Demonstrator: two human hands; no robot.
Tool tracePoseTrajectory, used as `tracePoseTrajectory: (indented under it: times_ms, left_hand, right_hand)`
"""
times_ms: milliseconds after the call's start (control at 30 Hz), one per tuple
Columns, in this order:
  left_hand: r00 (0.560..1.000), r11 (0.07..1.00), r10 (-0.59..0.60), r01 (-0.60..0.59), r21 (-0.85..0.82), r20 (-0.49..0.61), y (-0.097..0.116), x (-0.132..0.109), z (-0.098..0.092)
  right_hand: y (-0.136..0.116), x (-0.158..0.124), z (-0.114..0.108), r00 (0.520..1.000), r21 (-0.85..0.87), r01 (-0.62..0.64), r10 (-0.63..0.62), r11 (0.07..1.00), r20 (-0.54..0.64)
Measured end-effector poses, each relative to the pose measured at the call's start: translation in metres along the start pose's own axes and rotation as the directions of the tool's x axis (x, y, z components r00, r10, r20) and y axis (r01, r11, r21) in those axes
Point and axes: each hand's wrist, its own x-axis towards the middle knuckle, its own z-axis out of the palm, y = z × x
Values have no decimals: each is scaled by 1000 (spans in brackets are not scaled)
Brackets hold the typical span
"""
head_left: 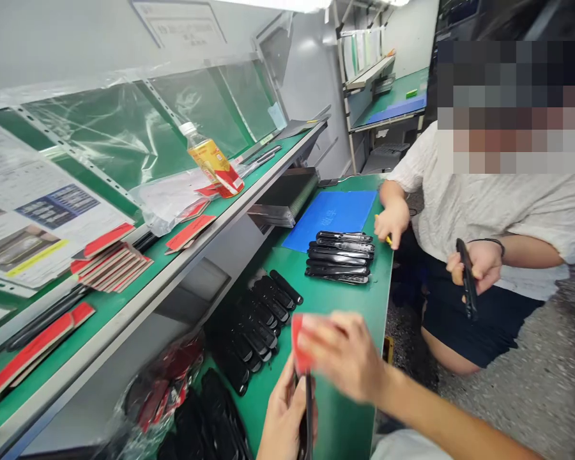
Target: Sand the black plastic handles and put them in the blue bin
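My left hand (287, 409) is wrapped round a long black part (309, 415), held upright near the bottom of the head view. At the part's upper end, my right hand (347, 358) holds a red piece (301, 342); its fingers are smeared by motion. The red piece touches or overlaps the black part's top. Left of my hands, several black parts (253, 326) lie in rows on the green table (335, 421). Beyond them a stack of black parts (340, 255) sits by a blue sheet (335, 214).
A person (498, 172) at the right holds a black part (467, 281). The shelf (148, 281) on the left bears a bottle (215, 160) and red-topped strips (112, 262). Below it are a plastic bag with red pieces (163, 383) and more black parts (206, 421).
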Motion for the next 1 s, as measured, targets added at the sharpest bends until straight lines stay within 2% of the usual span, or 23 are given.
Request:
tracePoseTrajectory:
  times_ms: [33,100,167,200,233,267,300,367,400,433,467,533,633,833,900,1000]
  left_hand:
    - [999,1000,1,-2,31,36,-4,-1,-3]
    - [998,1000,-9,9,-1,68,-4,0,-9]
    - [996,981,-63,73,-181,61,5,3,-12]
    - [994,948,-96,109,-300,59,13,5,-13]
    - [991,898,-120,134,-420,59,21,8,-13]
    - [990,839,-130,141,-525,59,31,11,-12]
    - [991,782,-122,127,-610,50,40,14,-12]
    - [997,698,-72,39,-715,-15,57,20,-9]
    - [997,667,-41,-20,-745,-63,64,24,-8]
    - [994,640,-14,-74,-765,-108,69,27,-7]
    - [990,616,7,-113,-780,-139,74,29,-5]
    - [987,577,34,-149,-803,-159,79,34,-2]
    - [988,550,48,-147,-822,-144,79,38,4]
    - [994,544,62,-105,-833,-85,74,38,11]
    - [994,543,66,-106,-833,-83,74,37,12]
    - [993,545,79,-118,-830,-90,73,37,12]
  right_hand:
    - [13,9,-3,978,-47,-207,207,977,1]
    - [31,18,-12,879,-10,-476,476,880,25]
    - [32,16,-22,800,186,-599,592,779,98]
    - [27,11,-25,763,329,-639,626,695,160]
    - [20,5,-27,710,472,-681,663,560,238]
    - [11,-2,-28,637,593,-716,693,369,338]
    - [2,-9,-27,549,671,-729,701,136,454]
    - [-15,-19,-24,384,686,-653,640,-321,665]
    - [-22,-23,-23,333,653,-576,588,-492,737]
    - [-28,-24,-22,306,616,-491,540,-616,784]
    - [-32,-25,-21,296,582,-411,501,-702,813]
    - [-39,-25,-22,286,543,-287,470,-789,835]
    - [-45,-26,-24,277,505,-185,448,-843,850]
    - [-53,-28,-26,373,461,-107,395,-881,840]
    - [-56,-26,-28,363,485,-123,415,-866,834]
    - [-58,-23,-32,315,502,-167,436,-849,843]
